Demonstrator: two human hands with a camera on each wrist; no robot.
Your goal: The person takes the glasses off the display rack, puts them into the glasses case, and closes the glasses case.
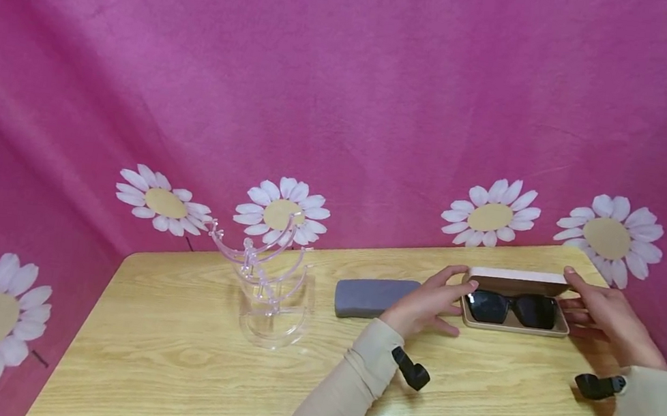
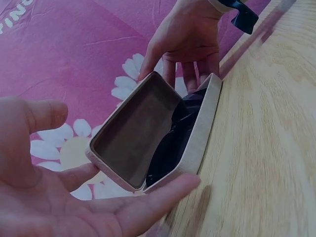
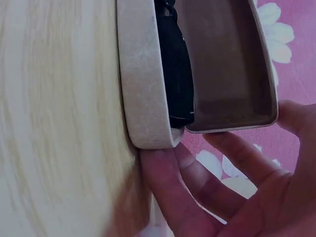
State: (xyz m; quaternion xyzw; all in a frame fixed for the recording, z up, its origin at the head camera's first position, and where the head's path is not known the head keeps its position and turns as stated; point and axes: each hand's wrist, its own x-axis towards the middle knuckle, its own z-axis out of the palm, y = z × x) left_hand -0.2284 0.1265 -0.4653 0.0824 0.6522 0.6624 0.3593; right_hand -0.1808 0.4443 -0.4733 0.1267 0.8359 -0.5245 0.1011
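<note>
An opened glasses case [image 1: 514, 327], pale outside and brown inside, rests at the table's right with its lid raised. Dark sunglasses [image 1: 534, 311] lie folded in it, lenses toward me. My right hand [image 1: 617, 319] holds the case's right end, thumb at the lid's corner and fingers against the end of the base. At the other end is my left hand [image 1: 427, 304], its fingers extended along lid and base. Its thumb stands off the case in the left wrist view, where the sunglasses [image 2: 173, 140] are partly hidden by the base wall.
A closed grey glasses case [image 1: 369, 297] lies just left of my left hand. Further left stands a clear tiered display rack [image 1: 274, 297] with curved arms. Behind the wooden table [image 1: 168, 354] hangs a pink cloth [image 1: 346, 99] with daisies.
</note>
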